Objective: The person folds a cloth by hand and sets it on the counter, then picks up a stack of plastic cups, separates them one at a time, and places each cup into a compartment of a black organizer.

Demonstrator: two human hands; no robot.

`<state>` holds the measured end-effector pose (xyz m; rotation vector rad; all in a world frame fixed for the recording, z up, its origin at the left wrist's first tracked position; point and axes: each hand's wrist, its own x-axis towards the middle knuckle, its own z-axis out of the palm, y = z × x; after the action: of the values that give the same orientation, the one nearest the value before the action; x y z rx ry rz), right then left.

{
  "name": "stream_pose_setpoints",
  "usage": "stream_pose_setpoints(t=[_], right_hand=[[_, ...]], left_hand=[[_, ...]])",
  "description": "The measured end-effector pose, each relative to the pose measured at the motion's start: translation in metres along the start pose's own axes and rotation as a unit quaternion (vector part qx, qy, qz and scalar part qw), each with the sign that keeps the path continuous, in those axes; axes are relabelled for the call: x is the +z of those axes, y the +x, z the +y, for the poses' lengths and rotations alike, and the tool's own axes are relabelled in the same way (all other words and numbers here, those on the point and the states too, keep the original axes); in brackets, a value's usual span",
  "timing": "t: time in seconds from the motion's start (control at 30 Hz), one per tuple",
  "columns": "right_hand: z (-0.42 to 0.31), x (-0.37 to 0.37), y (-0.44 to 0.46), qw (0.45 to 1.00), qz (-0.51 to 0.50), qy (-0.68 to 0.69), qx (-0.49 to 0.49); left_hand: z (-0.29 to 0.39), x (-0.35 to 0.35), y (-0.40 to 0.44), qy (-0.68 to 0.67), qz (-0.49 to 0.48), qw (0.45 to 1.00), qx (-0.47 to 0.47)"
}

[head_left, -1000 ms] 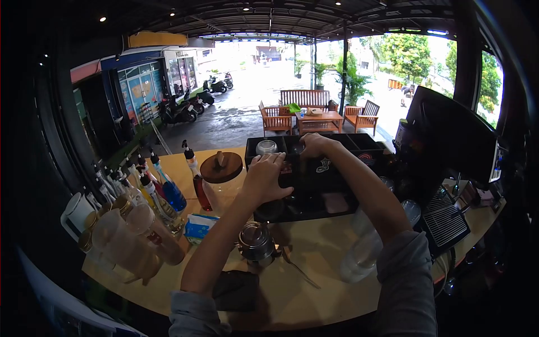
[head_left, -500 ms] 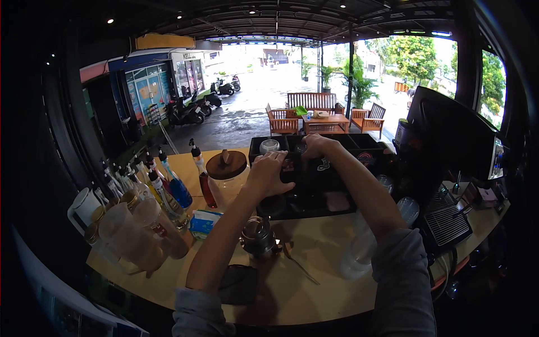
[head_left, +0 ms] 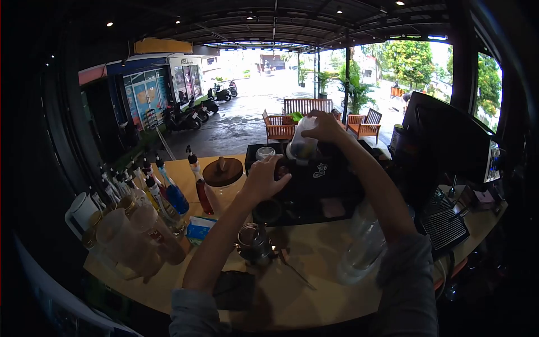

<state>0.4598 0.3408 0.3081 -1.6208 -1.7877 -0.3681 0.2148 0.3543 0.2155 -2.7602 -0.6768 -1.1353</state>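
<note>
My right hand (head_left: 324, 127) is closed around a translucent plastic cup (head_left: 305, 140), held up over the back of the black counter caddy (head_left: 303, 188). Lower and to the left, my left hand (head_left: 265, 178) rests near the caddy's left part, thumb apart from the fingers. Its fingertips are partly hidden against the dark caddy, and I see nothing held there. Just behind them is a clear glass (head_left: 265, 152). Between my forearms a metal pot-like vessel (head_left: 254, 242) stands on the wooden counter (head_left: 320, 258), beside a thin long-handled spoon (head_left: 296, 271).
Pump-topped syrup bottles (head_left: 175, 188), plastic pitchers (head_left: 120, 238) and a wood-lidded jar (head_left: 223, 172) stand on the left. Clear plastic cups (head_left: 359, 255) lie by my right forearm. Farther right are a black monitor (head_left: 449, 135) and a drip grate (head_left: 444, 220).
My right hand has risen from the caddy, bringing the plastic cup up into view. My left hand has stayed nearly in place, and the view has shifted slightly.
</note>
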Motion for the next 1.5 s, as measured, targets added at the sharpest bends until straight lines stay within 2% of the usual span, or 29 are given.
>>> stream_pose_setpoints(t=[0.07,0.13,0.2,0.23,0.27,0.33,0.47,0.73,0.87,0.97,1.03,1.13,1.27,1.33,1.37,1.4,1.43,1.47,1.5], right_hand=[[-0.007,-0.019,-0.001,0.999,0.028,0.028,0.016],[-0.011,-0.03,-0.005,0.991,0.057,0.122,0.026],[-0.016,-0.039,-0.01,0.985,0.04,0.163,0.04],[-0.02,-0.044,-0.012,0.977,0.023,0.203,0.054],[-0.023,-0.048,-0.015,0.978,0.023,0.202,0.055],[-0.024,-0.051,-0.017,0.959,-0.016,0.267,0.088],[-0.019,-0.046,-0.019,0.961,0.004,0.27,0.061],[-0.028,-0.053,-0.029,0.938,-0.03,0.312,0.15],[-0.025,-0.048,-0.027,0.936,-0.034,0.298,0.182],[-0.023,-0.047,-0.027,0.922,-0.018,0.337,0.189],[-0.029,-0.051,-0.032,0.924,-0.029,0.32,0.207],[-0.032,-0.052,-0.034,0.921,-0.017,0.322,0.22],[-0.021,-0.048,-0.027,0.92,-0.03,0.327,0.214],[-0.012,-0.043,-0.017,0.953,0.01,0.248,0.173],[-0.006,-0.041,-0.013,0.953,0.009,0.248,0.173],[-0.006,-0.041,-0.01,0.964,0.051,0.222,0.135],[-0.005,-0.04,-0.01,0.972,0.093,0.195,0.097],[-0.005,-0.039,-0.009,0.971,0.092,0.196,0.098],[-0.003,-0.036,-0.008,0.984,0.091,0.137,0.068]], left_hand=[[0.001,0.004,0.007,-0.176,0.072,0.979,-0.071],[-0.002,0.018,0.013,-0.181,0.104,0.973,-0.097],[-0.002,0.024,0.024,-0.396,0.129,0.891,-0.18],[0.002,0.018,0.024,-0.463,0.067,0.86,-0.205],[0.007,0.014,0.025,-0.465,0.066,0.859,-0.205],[0.007,0.014,0.025,-0.555,0.057,0.803,-0.207],[0.007,0.02,0.022,-0.578,0.058,0.786,-0.21],[0.008,0.025,0.016,-0.621,0.073,0.758,-0.187],[0.013,0.027,0.014,-0.621,0.093,0.759,-0.174],[0.013,0.028,0.012,-0.607,0.091,0.768,-0.183],[0.014,0.029,0.011,-0.605,0.103,0.779,-0.134],[0.012,0.031,0.011,-0.589,0.074,0.794,-0.133],[0.012,0.032,0.016,-0.602,0.078,0.783,-0.135],[0.013,0.021,0.02,-0.591,0.018,0.779,-0.208],[0.012,0.016,0.02,-0.592,0.019,0.779,-0.208],[0.008,0.013,0.02,-0.467,0.073,0.865,-0.169],[0.005,0.01,0.018,-0.33,0.124,0.927,-0.124],[0.001,0.006,0.016,-0.33,0.123,0.928,-0.125],[-0.004,0.004,0.012,-0.228,0.106,0.963,-0.096]])
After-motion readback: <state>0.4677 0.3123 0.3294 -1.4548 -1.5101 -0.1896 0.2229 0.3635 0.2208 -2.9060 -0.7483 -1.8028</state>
